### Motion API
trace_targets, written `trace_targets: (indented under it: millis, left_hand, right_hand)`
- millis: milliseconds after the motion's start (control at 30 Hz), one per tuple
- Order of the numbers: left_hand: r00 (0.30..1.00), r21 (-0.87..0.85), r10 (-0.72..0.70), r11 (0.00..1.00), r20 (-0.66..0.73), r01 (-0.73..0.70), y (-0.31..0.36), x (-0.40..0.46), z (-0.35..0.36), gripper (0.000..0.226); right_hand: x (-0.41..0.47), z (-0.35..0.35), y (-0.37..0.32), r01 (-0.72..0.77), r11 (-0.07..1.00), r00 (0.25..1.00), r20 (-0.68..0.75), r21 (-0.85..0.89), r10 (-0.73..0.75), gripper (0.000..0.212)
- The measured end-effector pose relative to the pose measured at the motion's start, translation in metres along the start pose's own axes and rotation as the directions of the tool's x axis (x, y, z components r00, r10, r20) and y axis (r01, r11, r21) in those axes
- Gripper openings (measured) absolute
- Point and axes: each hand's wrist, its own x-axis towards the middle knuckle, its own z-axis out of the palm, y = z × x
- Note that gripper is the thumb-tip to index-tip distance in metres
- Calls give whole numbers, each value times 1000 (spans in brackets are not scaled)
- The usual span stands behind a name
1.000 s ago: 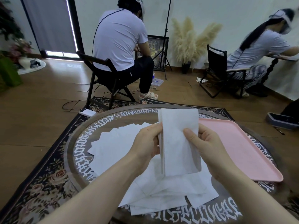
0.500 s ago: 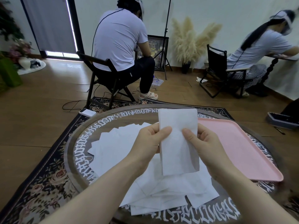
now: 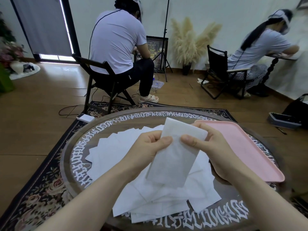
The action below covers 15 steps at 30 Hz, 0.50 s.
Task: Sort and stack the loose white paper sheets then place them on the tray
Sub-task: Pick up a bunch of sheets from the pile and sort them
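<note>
**Head view: squaring a held stack above the loose sheets**

Head camera is showing both of my hands holding a small stack of white sheets (image 3: 175, 152) in the air above the round table (image 3: 103, 124). I am gripping it from both sides so that, by my judgement, the edges can be aligned before the stack goes down; holding it clear of the surface is keeping it separate from the unsorted paper.

My left hand (image 3: 150, 145) is pinching the stack's left edge, thumb on the near face and fingers curled behind. My right hand (image 3: 211, 147) is pinching the upper right edge the same way, thumb in front, fingers wrapped around the back. Both grips are closed on the paper, neither hand is free. The stack is tilting, its top leaning away to the right.

The loose sheets (image 3: 116, 147) are lying fanned and overlapping on the table beneath my forearms, reaching toward the near rim. The pink tray (image 3: 250, 147) is sitting on the table's right side, just beside my right hand, and no paper is showing on it. I am judging the sorting as partly done, with much of the pile still to gather.
</note>
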Motion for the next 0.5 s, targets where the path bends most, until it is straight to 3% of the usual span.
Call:
trace_targets:
  millis: [167,267,367,500]
  left_hand:
    - [993,-44,78,996,-90,-82,-1,1,0,24]
    - [978,-16,73,997,-194,-78,1,2,4,33]
    - [932,34,138,990,-336,-135,3,4,3,25]
    - [899,132,217,975,-381,-179,3,6,-1,64]
  right_hand:
    - [-1,-2,5,-88,994,990,112,57,81,38]
    - [0,0,10,-84,996,995,56,34,83,39]
    - [2,0,11,-59,997,998,16,48,58,39]
    - [5,-4,8,-78,986,994,-59,147,87,37]
